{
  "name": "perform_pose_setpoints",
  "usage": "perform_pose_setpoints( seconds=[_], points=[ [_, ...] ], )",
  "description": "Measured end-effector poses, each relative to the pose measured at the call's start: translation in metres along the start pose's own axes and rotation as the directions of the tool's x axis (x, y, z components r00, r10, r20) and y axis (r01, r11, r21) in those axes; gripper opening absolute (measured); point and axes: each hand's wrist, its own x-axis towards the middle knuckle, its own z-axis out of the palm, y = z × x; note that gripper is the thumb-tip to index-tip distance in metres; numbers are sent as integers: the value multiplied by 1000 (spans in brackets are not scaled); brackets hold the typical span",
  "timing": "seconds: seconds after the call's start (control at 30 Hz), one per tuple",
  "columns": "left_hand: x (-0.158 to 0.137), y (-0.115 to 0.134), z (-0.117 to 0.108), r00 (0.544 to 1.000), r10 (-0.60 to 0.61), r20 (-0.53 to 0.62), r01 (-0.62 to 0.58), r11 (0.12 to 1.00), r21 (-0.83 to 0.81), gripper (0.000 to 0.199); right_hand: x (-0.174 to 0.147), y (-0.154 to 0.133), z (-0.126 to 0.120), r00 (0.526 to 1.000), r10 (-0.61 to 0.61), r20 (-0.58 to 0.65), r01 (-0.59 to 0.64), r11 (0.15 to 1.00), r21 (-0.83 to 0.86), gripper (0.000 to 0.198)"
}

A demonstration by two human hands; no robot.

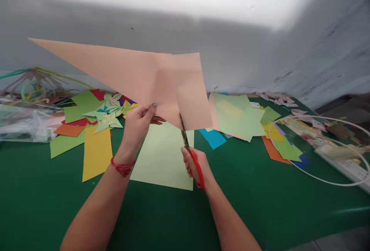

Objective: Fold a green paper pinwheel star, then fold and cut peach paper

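My left hand [141, 122] pinches the lower edge of a large folded sheet of peach paper [127, 69], thumb on the near face. The sheet hangs in the air above the table, with a long point to the left and a rectangular strip at its right end. Closed around red-handled scissors [196, 168], my right hand [198, 162] is just below the paper. The scissor blades meet the sheet's lower edge along the line between the folded part and the strip. Beneath both hands lies a pale green sheet [164, 158], flat on the table.
The green tabletop [162, 220] runs back to a white wall [231, 31]. Folded paper stars [108, 120] and coloured sheets lie at left, beside plastic bags [31, 125]. More sheets [239, 116], a white hoop [306, 176], paper scraps [277, 98] and a power strip [347, 166] are at right.
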Motion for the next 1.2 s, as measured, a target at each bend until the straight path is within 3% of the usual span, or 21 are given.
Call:
perform_pose_setpoints(
  seconds=[0.33,0.57,0.83,1.2],
  points=[
    [0,0,-1,1000,13,-20,-12,999,38,18,-2,0,1,1000,21,-20,-21,1000,22,50],
    [0,3,-3,1000,17,1,-17,991,131,22,1,4,-3,997,-80,-18,79,995,-62,48],
    [3,0,-7,999,48,-25,-44,990,138,23,10,13,-7,976,-205,75,213,970,-115,41],
    [3,1,-7,1000,19,25,-22,994,110,32,4,6,-6,931,-241,274,230,971,70,44]
  ],
)
